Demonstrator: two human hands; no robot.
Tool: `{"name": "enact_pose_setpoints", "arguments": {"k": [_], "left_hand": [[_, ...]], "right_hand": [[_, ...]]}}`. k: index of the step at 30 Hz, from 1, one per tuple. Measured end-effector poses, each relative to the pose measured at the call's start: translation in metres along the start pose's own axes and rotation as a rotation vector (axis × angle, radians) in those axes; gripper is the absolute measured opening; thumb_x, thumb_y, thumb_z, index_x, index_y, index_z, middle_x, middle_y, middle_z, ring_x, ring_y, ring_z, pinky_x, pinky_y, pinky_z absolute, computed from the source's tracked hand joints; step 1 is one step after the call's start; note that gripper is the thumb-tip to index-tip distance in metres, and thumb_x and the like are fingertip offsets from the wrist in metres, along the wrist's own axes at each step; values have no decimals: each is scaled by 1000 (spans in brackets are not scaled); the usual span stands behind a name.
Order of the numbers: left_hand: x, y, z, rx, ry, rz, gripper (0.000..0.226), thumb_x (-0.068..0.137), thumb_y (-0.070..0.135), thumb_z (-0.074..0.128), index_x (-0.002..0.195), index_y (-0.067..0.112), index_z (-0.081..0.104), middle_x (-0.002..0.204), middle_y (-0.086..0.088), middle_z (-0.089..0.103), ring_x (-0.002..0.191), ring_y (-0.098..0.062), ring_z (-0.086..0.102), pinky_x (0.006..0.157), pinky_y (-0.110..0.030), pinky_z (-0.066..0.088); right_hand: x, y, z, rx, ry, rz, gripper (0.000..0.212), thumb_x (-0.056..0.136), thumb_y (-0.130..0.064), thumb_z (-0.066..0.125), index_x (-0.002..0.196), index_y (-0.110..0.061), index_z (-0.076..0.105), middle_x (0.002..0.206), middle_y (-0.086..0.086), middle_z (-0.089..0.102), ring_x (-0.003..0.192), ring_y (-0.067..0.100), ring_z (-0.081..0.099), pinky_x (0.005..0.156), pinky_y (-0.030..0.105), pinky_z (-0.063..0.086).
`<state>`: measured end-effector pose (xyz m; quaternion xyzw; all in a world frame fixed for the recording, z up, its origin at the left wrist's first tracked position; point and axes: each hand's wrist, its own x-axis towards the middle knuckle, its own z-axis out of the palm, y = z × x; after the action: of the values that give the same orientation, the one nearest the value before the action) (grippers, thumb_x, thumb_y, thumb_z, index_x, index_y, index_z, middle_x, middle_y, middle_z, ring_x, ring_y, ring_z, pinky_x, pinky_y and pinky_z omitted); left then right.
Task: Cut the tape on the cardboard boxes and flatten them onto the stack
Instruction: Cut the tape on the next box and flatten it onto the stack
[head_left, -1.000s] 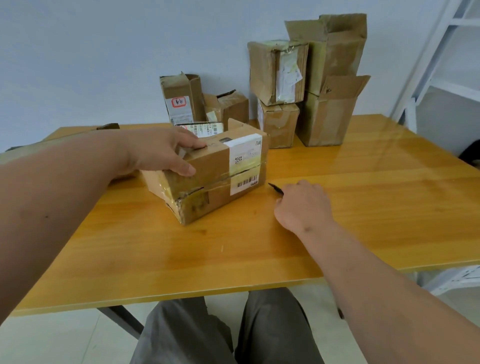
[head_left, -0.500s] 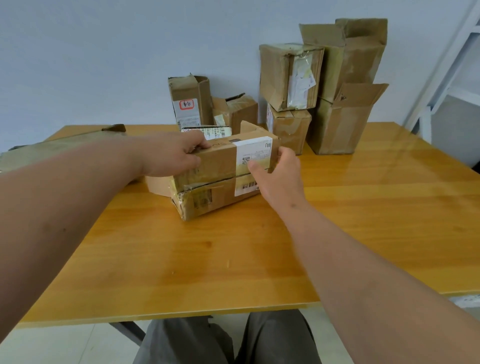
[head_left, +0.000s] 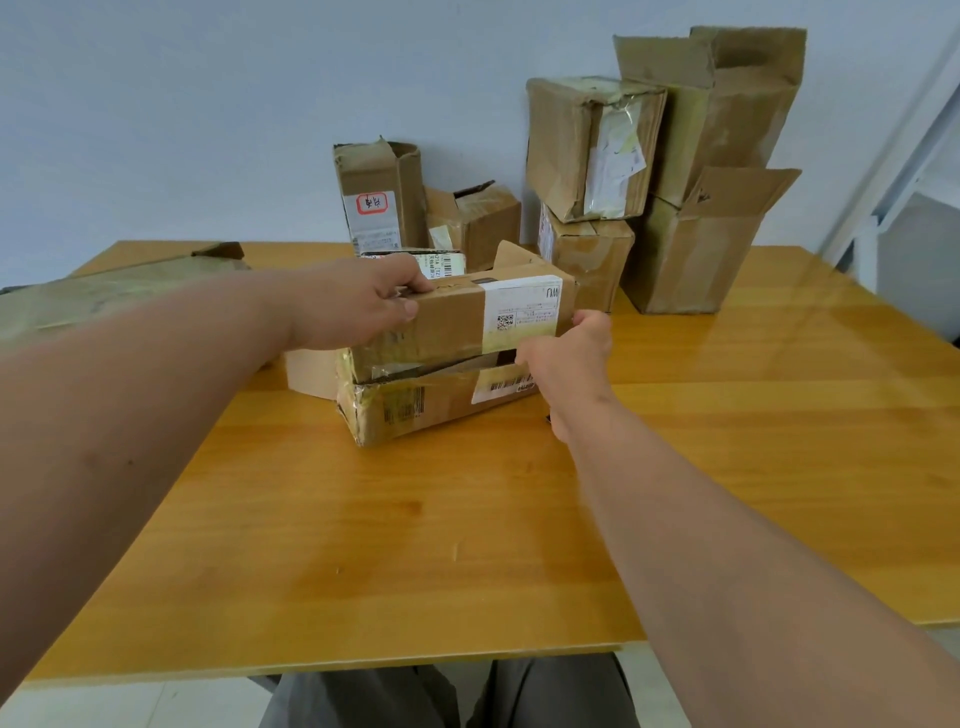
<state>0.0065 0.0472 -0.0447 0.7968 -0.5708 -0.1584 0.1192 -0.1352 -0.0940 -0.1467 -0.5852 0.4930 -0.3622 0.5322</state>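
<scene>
Two hands are working on one cardboard box (head_left: 441, 374) lying at the middle of the wooden tabletop (head_left: 467, 519). More boxes are standing piled (head_left: 665, 171) at the far edge against the wall, and flattened cardboard (head_left: 119, 291) is lying at the far left. The left hand (head_left: 358, 304) is gripping the box's upper left corner, fingers curled over its top. The right hand (head_left: 569, 358) is pinching the lower edge of the labelled flap (head_left: 467, 322), which is gaping slightly.
</scene>
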Motion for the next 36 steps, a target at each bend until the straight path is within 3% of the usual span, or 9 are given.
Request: {"name": "enact_pose_setpoints", "arguments": {"k": [5,8,12,16,20,23,27,31,36], "left_hand": [[4,-6,0,27,87,53,31,101,31,42,132,27,47,122,1,50,111,-18,48,89,-33,40],[6,-8,5,263,154,87,54,90,51,54,138,29,42,133,1,37,123,-18,32,99,-36,36],[4,-3,15,697,231,59,97,64,81,60,140,28,31,132,0,38,121,-21,36,94,-40,45],[5,4,26,941,322,45,99,66,80,59,138,22,24,128,-5,45,111,-27,49,93,-42,47],[-2,3,15,645,313,84,69,79,61,59,127,24,25,111,-1,51,84,-18,54,67,-33,54],[-8,9,0,403,217,53,54,83,64,52,121,28,41,100,4,55,78,-10,52,65,-29,52],[-9,18,-15,84,185,-33,53,92,61,39,114,20,62,99,-1,61,87,-14,52,68,-26,41],[-7,21,-25,-109,205,-137,56,91,58,45,113,10,64,109,-8,57,94,-16,46,73,-29,35],[-5,19,-20,-127,335,-145,57,88,60,49,91,5,65,93,-15,55,78,-17,46,60,-23,34]], "right_hand": [[-16,14,-15,-134,-100,-35,66,79,5,60,127,-28,31,112,4,52,91,15,55,62,29,47],[-16,9,-29,-353,-114,-144,73,85,-13,68,141,-25,23,92,-2,56,81,16,59,63,33,49],[-14,-6,-30,-565,-94,-281,105,73,-50,80,148,-22,13,132,5,49,116,26,54,82,35,44],[-17,-4,-15,-702,-12,-370,110,70,-67,72,147,-25,5,138,6,33,112,27,52,88,45,51],[-11,5,-12,-579,23,-483,90,85,-54,63,150,-23,11,137,5,35,109,18,49,88,44,52],[-6,1,-17,-279,13,-553,72,94,-49,55,150,-19,21,140,2,44,124,15,46,98,42,49],[-5,-8,-22,-66,14,-317,92,83,-60,64,150,-27,11,124,6,54,114,19,56,96,43,51],[-6,-9,-10,-236,6,-275,113,60,-66,79,147,-31,16,140,-1,47,127,20,49,102,45,47],[-8,-13,-1,-479,148,-331,86,68,-57,72,136,-25,31,126,-2,54,112,25,58,94,53,47]]}}
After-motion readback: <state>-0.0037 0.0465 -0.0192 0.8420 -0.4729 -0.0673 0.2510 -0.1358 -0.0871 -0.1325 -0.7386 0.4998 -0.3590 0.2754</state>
